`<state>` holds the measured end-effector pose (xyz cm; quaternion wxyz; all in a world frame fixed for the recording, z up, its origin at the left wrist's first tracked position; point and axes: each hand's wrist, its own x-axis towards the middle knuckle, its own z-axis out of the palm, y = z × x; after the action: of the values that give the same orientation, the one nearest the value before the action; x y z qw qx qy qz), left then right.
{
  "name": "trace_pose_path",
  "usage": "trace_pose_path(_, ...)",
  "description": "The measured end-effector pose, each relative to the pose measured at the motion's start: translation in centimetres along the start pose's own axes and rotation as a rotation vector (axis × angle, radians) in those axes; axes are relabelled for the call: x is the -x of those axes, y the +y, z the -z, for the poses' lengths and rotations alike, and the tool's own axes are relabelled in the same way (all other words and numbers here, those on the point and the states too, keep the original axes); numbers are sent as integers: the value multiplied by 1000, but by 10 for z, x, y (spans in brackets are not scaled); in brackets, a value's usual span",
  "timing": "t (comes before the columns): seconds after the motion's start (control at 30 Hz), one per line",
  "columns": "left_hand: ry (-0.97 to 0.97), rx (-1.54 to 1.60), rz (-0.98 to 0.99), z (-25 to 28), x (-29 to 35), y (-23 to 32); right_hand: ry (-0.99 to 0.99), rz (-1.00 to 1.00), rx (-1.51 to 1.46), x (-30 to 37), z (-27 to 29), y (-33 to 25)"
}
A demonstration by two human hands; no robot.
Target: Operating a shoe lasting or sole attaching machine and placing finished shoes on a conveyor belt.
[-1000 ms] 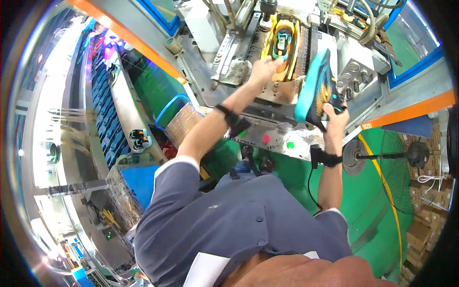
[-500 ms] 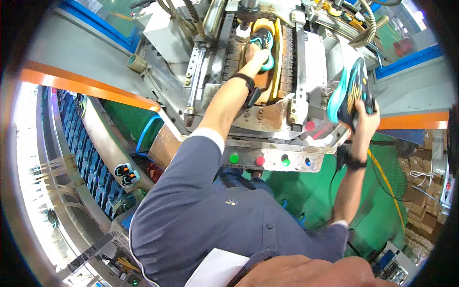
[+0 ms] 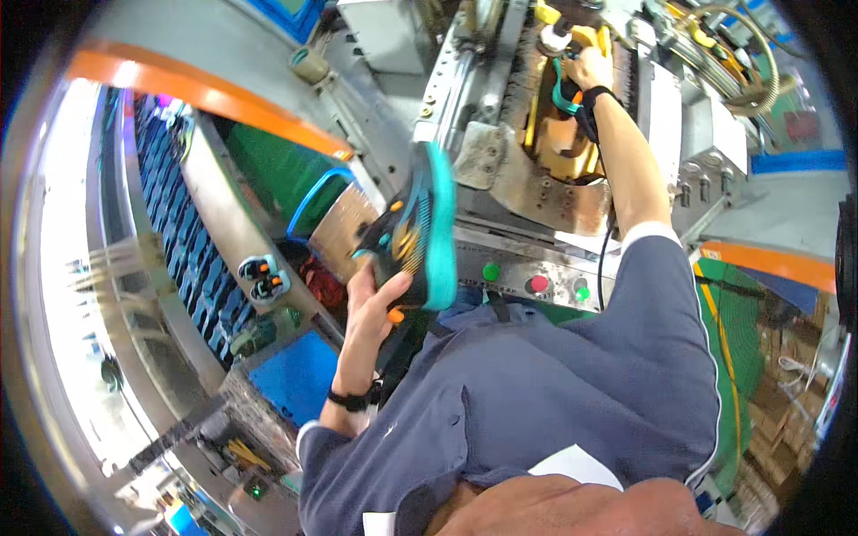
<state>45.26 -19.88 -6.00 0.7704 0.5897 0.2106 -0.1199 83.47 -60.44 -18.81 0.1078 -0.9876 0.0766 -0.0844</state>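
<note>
My left hand [image 3: 368, 308] grips a black shoe [image 3: 407, 237] with a thick teal sole and yellow-orange markings. It holds the shoe up in front of the machine's left side, sole toward the right. My right arm stretches forward into the machine. There my right hand [image 3: 590, 70] is closed on a second shoe [image 3: 562, 96], of which mainly a strip of teal sole shows. That shoe lies between the yellow pads [image 3: 572, 163] of the machine's cradle, below a round press head [image 3: 555, 37]. My hand and wristband hide most of it.
A control panel with a green button [image 3: 491, 272] and a red button [image 3: 539, 283] crosses the machine's front. At left, a pair of shoes [image 3: 264, 277] sits on the ledge beside a conveyor [image 3: 192, 237]. Orange rails [image 3: 210, 98] flank the machine; cartons [image 3: 773, 420] lie at right.
My left hand has come out of the cradle, down and left, now with a shoe. My right hand has swung from the right side into the cradle. The view has shifted.
</note>
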Motion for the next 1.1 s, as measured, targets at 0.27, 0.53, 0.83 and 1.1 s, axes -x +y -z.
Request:
trace_pose_path(0.27, 617, 373, -149, 62, 126, -85, 68, 132, -82, 61, 24, -61)
trace_pose_path(0.53, 722, 717, -79, 45, 172, -187, -183, 946, -677, 352, 20, -134)
trace_pose_path(0.83, 1053, 723, -30, 40, 270, -290, -304, 1090, -472, 383, -136, -110)
trace_pose_path(1.1, 1462, 1071, -213, 116, 372, -418, -302, 1004, -288, 399, -102, -139)
